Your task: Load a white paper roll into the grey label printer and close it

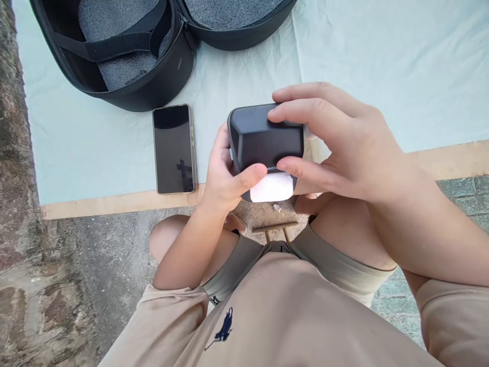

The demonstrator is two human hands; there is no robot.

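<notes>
Both hands hold a small black box-shaped device [263, 140] with a white part [272, 187] at its near end, above the table's front edge. My left hand [223, 176] grips its left side, thumb pressed on the near face. My right hand [336, 145] wraps over the top and right side, fingers on the top edge, thumb on the near face by some small lettering. The device's underside is hidden.
A dark smartphone [173, 149] lies screen up left of the device on the pale cloth [382, 66] over a wooden board [451, 159]. An open black zip case [126, 51] with grey foam sits at the back left. Stone paving lies below.
</notes>
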